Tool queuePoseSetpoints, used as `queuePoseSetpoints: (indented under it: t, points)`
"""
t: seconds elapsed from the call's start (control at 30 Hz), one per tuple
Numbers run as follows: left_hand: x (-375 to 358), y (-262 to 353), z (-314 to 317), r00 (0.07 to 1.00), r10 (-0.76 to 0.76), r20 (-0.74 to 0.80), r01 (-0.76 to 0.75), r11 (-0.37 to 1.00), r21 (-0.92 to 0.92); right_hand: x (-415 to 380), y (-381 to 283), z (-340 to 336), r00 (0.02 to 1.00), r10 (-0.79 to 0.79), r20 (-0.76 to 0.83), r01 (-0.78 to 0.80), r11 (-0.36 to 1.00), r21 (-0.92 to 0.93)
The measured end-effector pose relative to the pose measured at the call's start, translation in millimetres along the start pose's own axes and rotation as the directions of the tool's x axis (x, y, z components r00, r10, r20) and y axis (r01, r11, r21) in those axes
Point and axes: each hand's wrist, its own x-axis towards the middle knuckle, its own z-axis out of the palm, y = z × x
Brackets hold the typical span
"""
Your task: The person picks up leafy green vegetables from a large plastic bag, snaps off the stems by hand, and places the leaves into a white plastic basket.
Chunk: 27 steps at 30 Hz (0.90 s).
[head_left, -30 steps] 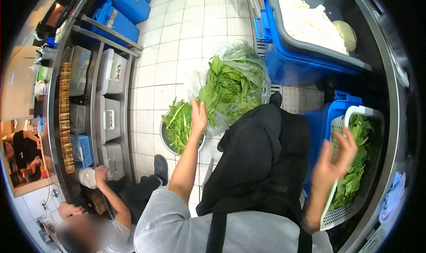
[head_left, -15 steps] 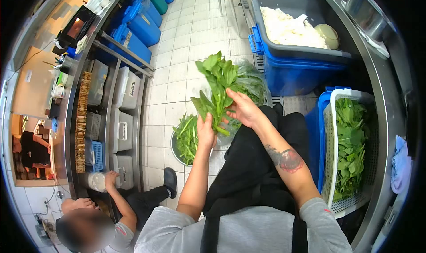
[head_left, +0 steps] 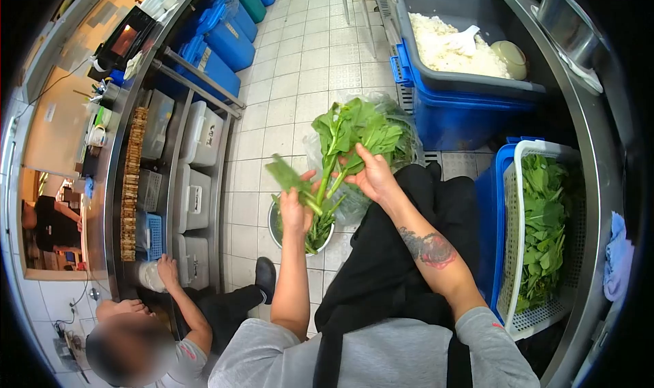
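Note:
My right hand (head_left: 372,175) is closed round the thick stem of a bunch of leafy greens (head_left: 359,127), its broad leaves pointing away from me. Between the fingers of my left hand (head_left: 295,209) is a separate leafy stalk (head_left: 287,175), blurred by motion, its stem end close to the bunch's stems. Below my left hand a round metal bowl (head_left: 330,243) on the floor holds cut green stalks (head_left: 316,235). Beyond my right hand lies a clear plastic bag (head_left: 354,207) with more greens in it, partly hidden by the bunch.
A white basket (head_left: 512,252) of leafy greens stands at my right. Beyond it, a grey tub (head_left: 470,78) of white food sits on a blue bin (head_left: 443,119). At left, a co-worker's hand (head_left: 167,272) touches a container near shelves with white boxes (head_left: 194,197).
My left hand has moved slightly left and down, and a leafy stalk is now apart from the bunch in it. The bunch in my right hand has swung to the right.

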Motion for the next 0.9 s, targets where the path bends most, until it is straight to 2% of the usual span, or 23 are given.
queuePoseSetpoints:
  t: [0.03,0.07,0.13,0.17,0.23,0.27,0.33,0.37,0.4,0.47,0.57,0.6,0.67,0.73,0.8,0.9]
  points:
    - [1.1,-0.8,1.1,0.999,-0.021,0.041,0.019,0.999,0.041,5.2,11.4,-5.2,1.000,0.012,0.018,-0.011,0.999,-0.047]
    - [0.1,-10.0,7.6,0.995,-0.092,-0.048,0.095,0.994,0.060,13.7,26.6,-14.1,0.999,0.025,0.037,-0.021,0.995,-0.093]
    - [7.7,-26.0,12.2,0.985,-0.004,-0.170,0.023,0.994,0.106,21.7,33.9,-10.8,0.998,-0.002,0.056,0.010,0.989,-0.149]
    - [8.1,-29.9,10.5,0.988,0.004,-0.157,0.004,0.999,0.051,18.8,32.2,-5.2,0.998,-0.036,0.046,0.043,0.987,-0.155]
    - [13.0,-35.8,10.2,0.973,0.081,-0.216,-0.071,0.996,0.053,10.3,25.5,7.2,0.995,-0.100,-0.014,0.097,0.982,-0.164]
    - [14.1,-41.1,11.1,0.963,0.114,-0.245,-0.104,0.993,0.053,6.6,23.6,9.5,0.995,-0.100,-0.017,0.093,0.970,-0.227]
    - [8.5,-41.5,32.3,0.946,0.205,-0.252,-0.159,0.968,0.193,0.0,21.8,12.1,0.995,-0.097,-0.020,0.084,0.933,-0.350]
    - [6.4,-42.9,41.5,0.934,0.254,-0.251,-0.187,0.947,0.263,5.0,31.0,3.8,0.977,-0.211,0.010,0.181,0.814,-0.552]
    - [6.6,-50.1,42.7,0.924,0.336,-0.184,-0.256,0.899,0.356,7.9,44.5,4.3,0.912,-0.410,-0.028,0.315,0.741,-0.593]
    - [2.5,-64.5,44.4,0.885,0.426,-0.188,-0.305,0.834,0.459,12.9,51.2,-5.3,0.931,-0.349,-0.109,0.251,0.827,-0.503]
    - [-5.6,-50.5,53.7,0.889,0.253,-0.382,-0.214,0.966,0.143,7.3,36.8,-14.2,0.974,-0.139,-0.180,0.088,0.960,-0.266]
    - [-2.6,-48.6,42.5,0.876,0.258,-0.407,-0.225,0.966,0.128,3.9,29.6,-15.4,0.971,-0.166,-0.169,0.116,0.955,-0.272]
    - [3.5,-45.2,-0.3,0.858,0.152,-0.490,-0.104,0.987,0.124,-3.6,12.4,-18.6,0.964,-0.221,-0.146,0.173,0.943,-0.286]
    - [9.4,-54.6,-59.8,0.819,0.173,-0.548,-0.006,0.956,0.293,-7.9,-0.4,-31.7,0.973,-0.195,-0.121,0.148,0.936,-0.320]
    - [13.8,-64.4,-114.1,0.751,0.119,-0.649,0.091,0.956,0.280,-11.4,-10.8,-37.5,0.972,-0.203,-0.118,0.151,0.926,-0.346]
    - [16.6,-76.8,-193.1,0.787,0.082,-0.612,0.315,0.799,0.512,-12.0,-16.7,-45.1,0.982,-0.172,-0.082,0.146,0.954,-0.261]
